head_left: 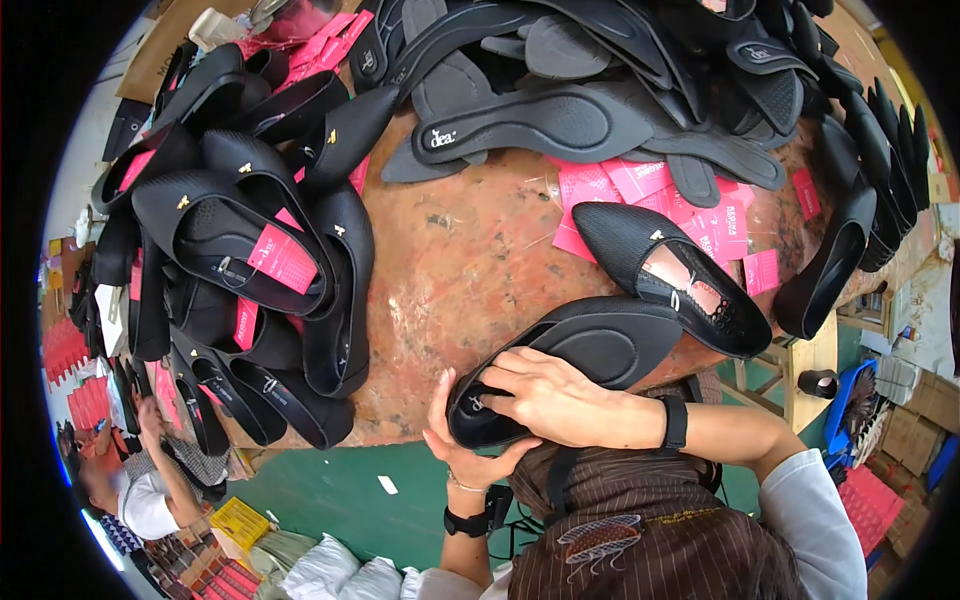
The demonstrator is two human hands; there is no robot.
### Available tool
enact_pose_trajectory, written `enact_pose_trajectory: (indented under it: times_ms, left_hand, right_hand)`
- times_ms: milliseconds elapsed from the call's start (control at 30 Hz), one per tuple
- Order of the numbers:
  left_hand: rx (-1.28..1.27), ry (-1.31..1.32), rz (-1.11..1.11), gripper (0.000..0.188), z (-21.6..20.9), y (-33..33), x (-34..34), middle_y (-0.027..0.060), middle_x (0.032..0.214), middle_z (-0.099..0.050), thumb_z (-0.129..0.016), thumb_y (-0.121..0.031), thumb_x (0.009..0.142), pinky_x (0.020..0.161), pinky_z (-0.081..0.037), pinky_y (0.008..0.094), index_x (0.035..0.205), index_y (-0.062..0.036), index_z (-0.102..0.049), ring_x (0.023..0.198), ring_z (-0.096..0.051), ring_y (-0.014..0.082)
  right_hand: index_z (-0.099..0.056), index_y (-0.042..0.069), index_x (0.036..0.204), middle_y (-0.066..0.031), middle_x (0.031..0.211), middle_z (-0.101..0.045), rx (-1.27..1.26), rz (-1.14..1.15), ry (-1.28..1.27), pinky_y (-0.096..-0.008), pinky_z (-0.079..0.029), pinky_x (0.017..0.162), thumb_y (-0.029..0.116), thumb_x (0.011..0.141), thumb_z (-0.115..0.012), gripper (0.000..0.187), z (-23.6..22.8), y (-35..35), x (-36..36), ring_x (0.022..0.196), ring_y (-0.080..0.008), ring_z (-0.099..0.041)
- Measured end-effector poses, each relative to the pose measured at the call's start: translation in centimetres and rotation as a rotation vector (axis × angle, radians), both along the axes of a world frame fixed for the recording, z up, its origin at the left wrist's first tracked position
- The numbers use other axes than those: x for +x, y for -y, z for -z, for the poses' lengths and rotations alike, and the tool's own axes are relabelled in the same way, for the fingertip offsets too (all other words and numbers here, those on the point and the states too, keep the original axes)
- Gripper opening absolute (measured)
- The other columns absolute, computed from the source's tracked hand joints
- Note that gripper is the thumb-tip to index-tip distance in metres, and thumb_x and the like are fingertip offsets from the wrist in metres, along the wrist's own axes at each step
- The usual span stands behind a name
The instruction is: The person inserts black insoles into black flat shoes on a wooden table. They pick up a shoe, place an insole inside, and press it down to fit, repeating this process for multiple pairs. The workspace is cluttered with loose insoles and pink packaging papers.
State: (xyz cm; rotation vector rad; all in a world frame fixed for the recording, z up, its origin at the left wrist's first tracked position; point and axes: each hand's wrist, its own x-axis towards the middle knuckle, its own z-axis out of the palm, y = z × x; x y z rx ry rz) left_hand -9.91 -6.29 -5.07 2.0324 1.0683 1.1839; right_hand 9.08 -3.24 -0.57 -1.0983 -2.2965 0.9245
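Mottled table [450,260] lies beyond my left grip [465,455], closed round the shoe [560,312] at its heel. My bent right grip [560,402] touches the insole [625,345]; can't tell if pinching. I'd brace firmly, press evenly.

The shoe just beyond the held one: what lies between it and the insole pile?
Pink tags lie between that shoe and the pile, in the head view.

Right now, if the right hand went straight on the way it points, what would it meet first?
The right hand points left, so likely the inner heel wall of the black shoe, with the left hand cupped around its outside; exact depth is unclear.
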Motion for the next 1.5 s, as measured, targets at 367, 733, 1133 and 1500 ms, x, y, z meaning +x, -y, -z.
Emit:
enact_pose_trajectory:
  times_ms: [367, 733, 1133, 1500]
  left_hand:
    - [-0.193, 0.008, -0.034, 0.029, -0.6, -1.0, 0.0, 0.0316, 0.133, -0.051, -0.054, -0.028, 0.093, 0.100, -0.043, 0.0522, 0.106, -0.0035, -0.051, 0.119, -0.054, 0.0456]
    - [-0.237, -0.224, -0.192, 0.058, -4.6, 3.9, 0.9, 0.0321, 0.137, -0.045, -0.082, -0.019, 0.071, 0.104, -0.037, 0.0514, 0.107, -0.0035, -0.040, 0.123, -0.049, 0.0473]
    - [-0.337, -0.735, 0.104, 0.032, -7.2, 6.3, 8.5, 0.0173, 0.115, -0.062, -0.073, -0.016, 0.074, 0.065, -0.055, 0.0442, 0.103, -0.0019, -0.068, 0.080, -0.064, 0.0354]
    - [-0.311, -0.751, 0.114, 0.031, -7.7, 5.9, 8.8, 0.0170, 0.115, -0.066, -0.073, -0.021, 0.077, 0.065, -0.056, 0.0403, 0.102, -0.0015, -0.071, 0.077, -0.067, 0.0327]
  right_hand:
    - [-0.070, 0.004, 0.112, -0.0155, 0.137, -0.056, 0.032, -0.185, 0.042, -0.0413, -0.029, 0.118, 0.014, 0.083, -0.056, 0.034, 0.8, 0.5, -0.3, 0.135, -0.0253, -0.046]
    - [-0.070, 0.005, 0.110, -0.0136, 0.126, -0.062, 0.367, 0.533, 0.224, -0.0570, -0.029, 0.113, 0.011, 0.071, -0.070, 0.040, -3.0, 2.2, 2.7, 0.128, -0.0334, -0.052]
    - [-0.057, 0.001, 0.094, -0.0217, 0.109, -0.062, 0.307, 0.331, 0.030, -0.0482, -0.052, 0.092, -0.001, 0.065, -0.064, 0.029, -6.8, 4.9, 4.3, 0.100, -0.0407, -0.063]
    - [-0.057, -0.012, 0.117, -0.0268, 0.115, -0.062, -0.109, 0.180, 0.672, -0.0487, -0.029, 0.116, 0.008, 0.080, -0.056, 0.042, -2.3, -2.7, 0.4, 0.117, -0.0350, -0.059]
